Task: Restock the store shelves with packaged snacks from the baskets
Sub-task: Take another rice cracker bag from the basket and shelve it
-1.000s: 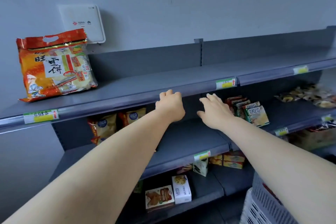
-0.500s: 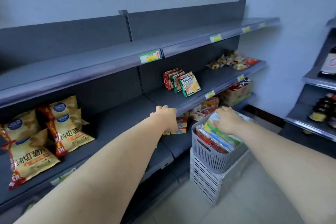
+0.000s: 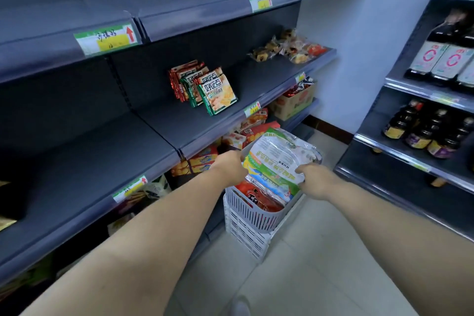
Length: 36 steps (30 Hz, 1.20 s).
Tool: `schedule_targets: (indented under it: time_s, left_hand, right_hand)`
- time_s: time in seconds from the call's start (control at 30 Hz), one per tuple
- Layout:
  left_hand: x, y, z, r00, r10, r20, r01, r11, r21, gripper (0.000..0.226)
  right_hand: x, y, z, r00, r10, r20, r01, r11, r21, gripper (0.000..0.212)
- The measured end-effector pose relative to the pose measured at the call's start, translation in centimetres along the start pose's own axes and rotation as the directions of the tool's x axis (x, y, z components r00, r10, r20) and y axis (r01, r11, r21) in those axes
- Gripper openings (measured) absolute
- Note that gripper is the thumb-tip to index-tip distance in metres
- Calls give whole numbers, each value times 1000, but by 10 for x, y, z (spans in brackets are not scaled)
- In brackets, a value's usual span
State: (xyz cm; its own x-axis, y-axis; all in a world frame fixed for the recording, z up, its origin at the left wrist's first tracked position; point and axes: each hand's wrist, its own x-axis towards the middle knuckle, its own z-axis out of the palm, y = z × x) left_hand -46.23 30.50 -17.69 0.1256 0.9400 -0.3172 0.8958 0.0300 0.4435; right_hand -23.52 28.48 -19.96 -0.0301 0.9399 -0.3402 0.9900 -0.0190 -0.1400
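A large green-and-white snack bag (image 3: 278, 159) is tilted up above the grey basket (image 3: 252, 215), which stands on a white crate on the floor. My left hand (image 3: 229, 165) grips the bag's left edge. My right hand (image 3: 316, 181) grips its right lower edge. Red and other snack packs (image 3: 261, 197) lie in the basket under the bag. The grey middle shelf (image 3: 84, 161) to the left runs along the aisle.
Green and red snack packets (image 3: 205, 86) stand on the middle shelf, with wrapped pastries (image 3: 287, 46) farther right. Boxed snacks (image 3: 202, 159) fill the lower shelf. A second rack on the right holds dark sauce bottles (image 3: 425, 131). Tiled floor (image 3: 295, 277) lies below.
The view has swung right and down from the top shelf to the basket. Both hands left the shelf edge, reached the basket and now hold the green-and-white bag, lifted partly out.
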Motion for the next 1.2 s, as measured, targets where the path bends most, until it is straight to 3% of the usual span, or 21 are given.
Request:
schedule_targets:
  time_s: [0.4,0.7,0.97,1.2]
  left_hand:
    - [89,-14,30,979,-183,95,199,957,-211,39]
    - [161,7,30,941,-319,116,337,913,-229,41]
    - [217,39,57,887,-441,140,462,827,-320,43]
    - [239,64,88,822,-534,196,568,748,-345,45]
  right_hand:
    - [87,32,24,989,12,146,-18,999,36,47]
    - [177,64,9,981,13,193,-10,1000,-17,46]
    - [256,113,4,983,26,182,-34,999,42,51]
    - [291,138,15,978,15,208,-12,1000,-14,53]
